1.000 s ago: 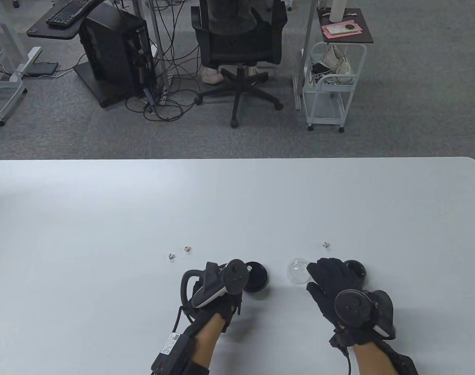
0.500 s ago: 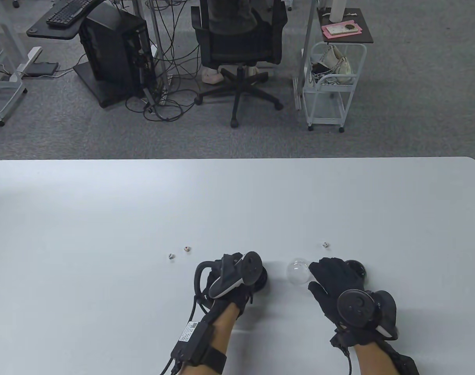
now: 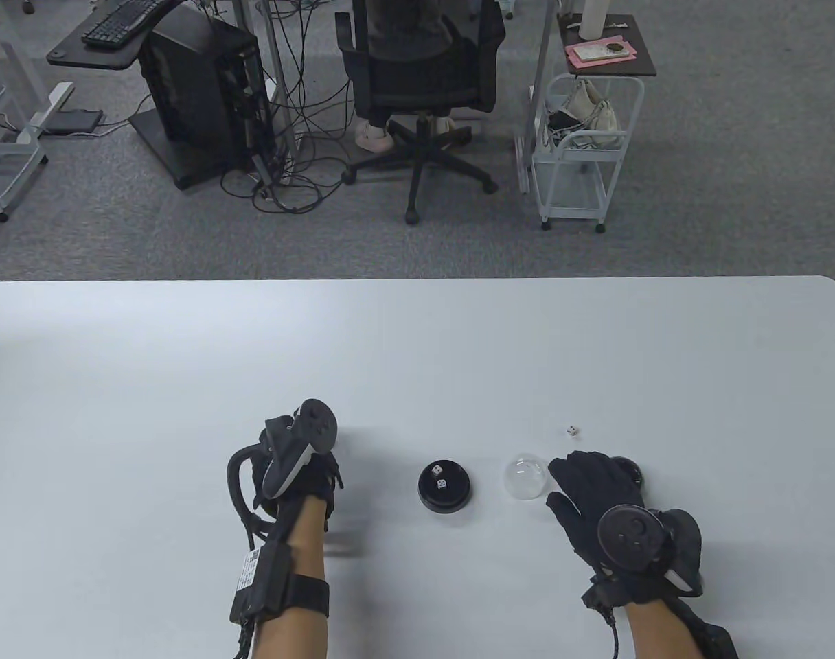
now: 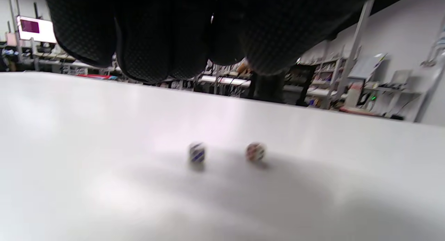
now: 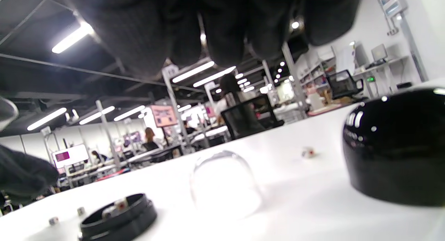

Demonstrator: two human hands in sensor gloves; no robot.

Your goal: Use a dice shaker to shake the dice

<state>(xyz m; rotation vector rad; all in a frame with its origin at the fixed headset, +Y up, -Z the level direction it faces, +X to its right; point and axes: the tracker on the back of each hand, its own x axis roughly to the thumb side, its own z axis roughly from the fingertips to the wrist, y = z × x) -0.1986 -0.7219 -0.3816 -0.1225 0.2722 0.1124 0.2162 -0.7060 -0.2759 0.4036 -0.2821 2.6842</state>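
The black shaker base sits on the white table with two dice in it. The clear dome stands just right of it, and the black cover is further right. My right hand rests flat and empty between dome and cover. My left hand hovers left of the base, holding nothing. It hides two loose dice in the table view. They show in the left wrist view, below my fingers. Another die lies beyond my right hand.
The table's far edge borders a carpeted floor with an office chair and a white cart. In the right wrist view the base, dome, cover and a die line up left to right.
My left hand has left the shaker base and moved left, over the two loose dice. The base is uncovered and now shows two dice, not one. My right hand has barely moved.
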